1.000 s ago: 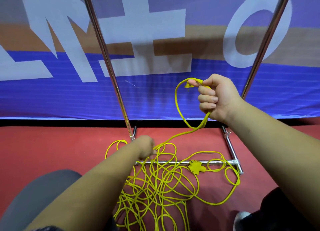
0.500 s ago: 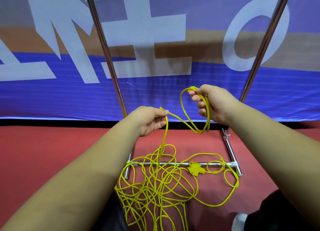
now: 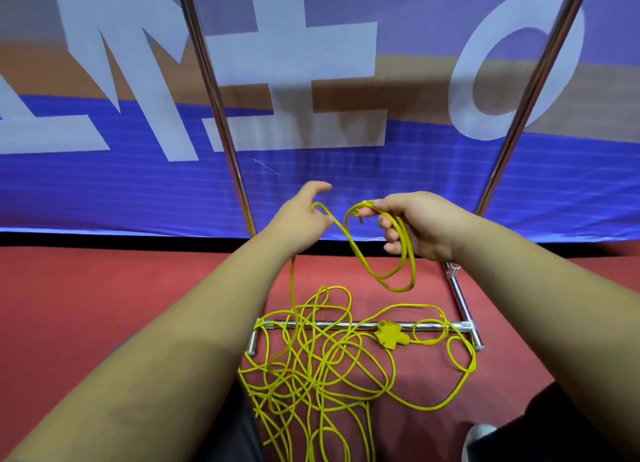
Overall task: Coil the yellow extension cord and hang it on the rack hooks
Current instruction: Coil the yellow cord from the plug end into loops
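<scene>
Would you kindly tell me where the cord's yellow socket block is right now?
In the head view, the socket block lies on the red floor against the rack's base bar, right of centre, below the right hand.
</scene>
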`<state>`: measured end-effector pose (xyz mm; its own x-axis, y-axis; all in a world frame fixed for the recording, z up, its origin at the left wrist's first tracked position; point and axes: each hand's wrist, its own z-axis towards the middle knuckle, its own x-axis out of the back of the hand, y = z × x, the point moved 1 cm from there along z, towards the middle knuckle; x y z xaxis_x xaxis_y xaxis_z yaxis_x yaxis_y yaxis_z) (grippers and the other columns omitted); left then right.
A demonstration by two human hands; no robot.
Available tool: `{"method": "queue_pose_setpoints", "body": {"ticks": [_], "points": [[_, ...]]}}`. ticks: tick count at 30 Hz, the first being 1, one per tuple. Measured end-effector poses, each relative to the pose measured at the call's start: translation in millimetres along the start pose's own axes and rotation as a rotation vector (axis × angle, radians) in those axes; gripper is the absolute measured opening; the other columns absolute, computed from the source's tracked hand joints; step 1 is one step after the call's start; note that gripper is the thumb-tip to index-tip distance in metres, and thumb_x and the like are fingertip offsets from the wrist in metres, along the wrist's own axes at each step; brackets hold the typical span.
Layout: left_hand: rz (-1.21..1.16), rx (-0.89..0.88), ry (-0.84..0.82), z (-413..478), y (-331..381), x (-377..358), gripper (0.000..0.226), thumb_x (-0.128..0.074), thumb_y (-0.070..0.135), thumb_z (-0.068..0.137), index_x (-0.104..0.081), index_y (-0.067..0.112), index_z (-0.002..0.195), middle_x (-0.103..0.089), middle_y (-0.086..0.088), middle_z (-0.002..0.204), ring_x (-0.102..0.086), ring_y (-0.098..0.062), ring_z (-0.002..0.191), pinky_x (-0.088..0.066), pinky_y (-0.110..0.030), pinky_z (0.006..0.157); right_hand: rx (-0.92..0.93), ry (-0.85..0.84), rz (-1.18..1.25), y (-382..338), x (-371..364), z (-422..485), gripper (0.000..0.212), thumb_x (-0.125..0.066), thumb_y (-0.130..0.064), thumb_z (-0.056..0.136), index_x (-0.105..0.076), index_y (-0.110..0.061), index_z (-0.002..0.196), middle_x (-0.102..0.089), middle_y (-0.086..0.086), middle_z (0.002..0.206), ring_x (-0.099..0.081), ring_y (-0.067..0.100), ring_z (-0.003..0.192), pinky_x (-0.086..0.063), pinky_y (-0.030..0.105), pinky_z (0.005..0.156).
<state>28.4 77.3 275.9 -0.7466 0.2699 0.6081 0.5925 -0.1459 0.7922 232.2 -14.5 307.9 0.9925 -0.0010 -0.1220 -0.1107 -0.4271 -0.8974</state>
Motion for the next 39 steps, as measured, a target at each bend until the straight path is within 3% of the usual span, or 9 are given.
{"method": "queue_pose_setpoints", "body": {"ticks": [5, 9, 13, 16, 22, 27, 32, 35, 39], "points": [[0.460, -0.039, -0.192, 0, -6, -11, 0.038, -0.065, 0.040, 0.099, -0.062, 0.024, 0.133, -0.071, -0.001, 0.111, -0.063, -0.020, 0.101, -0.045, -0.028, 0.080, 0.057, -0.034, 0.019, -1, 0, 0, 0.037, -0.050, -0.032, 0.110, -0.072, -0.005, 0.124, -0.058, -0.003, 0.069, -0.048, 0.014, 0.051, -0.049, 0.029, 0.053], [0.646, -0.016, -0.547, -5, -9, -17, 0.015, -0.058, 0.020, 0.100, -0.072, 0.022, 0.097, -0.078, 0.007, 0.083, -0.067, -0.021, 0.083, -0.053, -0.032, 0.071, 0.129, 0.003, 0.110, -5, 2, 2, 0.038, -0.046, -0.033, 0.112, -0.071, -0.005, 0.121, -0.069, -0.001, 0.075, -0.056, 0.013, 0.053, -0.052, 0.027, 0.053], [0.365, 0.019, -0.807, -20, -9, -22, 0.019, -0.055, 0.020, 0.105, -0.068, 0.025, 0.091, -0.067, 0.007, 0.081, -0.049, -0.013, 0.067, -0.042, -0.027, 0.059, 0.100, 0.142, 0.205, -2, 5, 7, 0.038, -0.043, -0.034, 0.114, -0.069, -0.006, 0.115, -0.081, 0.006, 0.092, -0.076, 0.014, 0.071, -0.062, 0.030, 0.061], [0.153, 0.052, -0.802, -23, -6, -27, 0.023, -0.052, 0.023, 0.108, -0.068, 0.023, 0.091, -0.061, 0.002, 0.079, -0.046, -0.011, 0.062, -0.040, -0.027, 0.057, 0.049, 0.165, 0.340, -1, 10, 11, 0.036, -0.040, -0.028, 0.115, -0.062, 0.000, 0.121, -0.081, 0.015, 0.102, -0.081, 0.021, 0.082, -0.064, 0.035, 0.061], [0.363, 0.042, -0.635, -24, 5, -35, 0.022, -0.057, 0.027, 0.104, -0.075, 0.019, 0.093, -0.065, 0.003, 0.072, -0.047, -0.023, 0.067, -0.037, -0.025, 0.052, -0.067, 0.126, 0.182, 7, 12, 18, 0.031, -0.036, -0.027, 0.115, -0.059, -0.007, 0.120, -0.079, 0.019, 0.113, -0.079, 0.033, 0.099, -0.063, 0.047, 0.080], [0.397, 0.007, -0.598, -29, 14, -41, 0.023, -0.059, 0.028, 0.103, -0.079, 0.017, 0.099, -0.065, 0.003, 0.071, -0.048, -0.022, 0.061, -0.038, -0.023, 0.049, -0.165, 0.240, 0.108, 22, 11, 30, 0.027, -0.038, -0.028, 0.114, -0.056, -0.012, 0.103, -0.079, 0.015, 0.091, -0.079, 0.021, 0.075, -0.060, 0.036, 0.064], [0.311, -0.181, -0.889, -39, 11, -32, 0.021, -0.056, 0.036, 0.107, -0.075, 0.028, 0.106, -0.071, 0.007, 0.078, -0.047, -0.016, 0.066, -0.042, -0.024, 0.059, -0.169, 0.242, 0.121, 25, 12, 39, 0.036, -0.052, -0.043, 0.109, -0.055, -0.013, 0.089, -0.058, -0.002, 0.066, -0.052, 0.010, 0.042, -0.055, 0.029, 0.052], [0.284, -0.245, -1.055, -43, 13, -30, 0.022, -0.056, 0.037, 0.107, -0.075, 0.027, 0.112, -0.072, 0.005, 0.085, -0.048, -0.008, 0.066, -0.041, -0.018, 0.062, -0.168, 0.248, 0.130, 27, 12, 43, 0.033, -0.057, -0.041, 0.106, -0.059, -0.012, 0.091, -0.062, -0.001, 0.066, -0.059, 0.010, 0.043, -0.055, 0.026, 0.048], [0.256, -0.269, -1.200, -47, 13, -32, 0.024, -0.057, 0.039, 0.107, -0.076, 0.027, 0.114, -0.072, 0.006, 0.087, -0.050, -0.024, 0.080, -0.038, -0.039, 0.078, -0.135, 0.298, 0.261, 30, 15, 50, 0.016, -0.058, -0.026, 0.107, -0.054, -0.012, 0.102, -0.062, 0.001, 0.061, -0.049, 0.008, 0.036, -0.039, 0.018, 0.035]]}}
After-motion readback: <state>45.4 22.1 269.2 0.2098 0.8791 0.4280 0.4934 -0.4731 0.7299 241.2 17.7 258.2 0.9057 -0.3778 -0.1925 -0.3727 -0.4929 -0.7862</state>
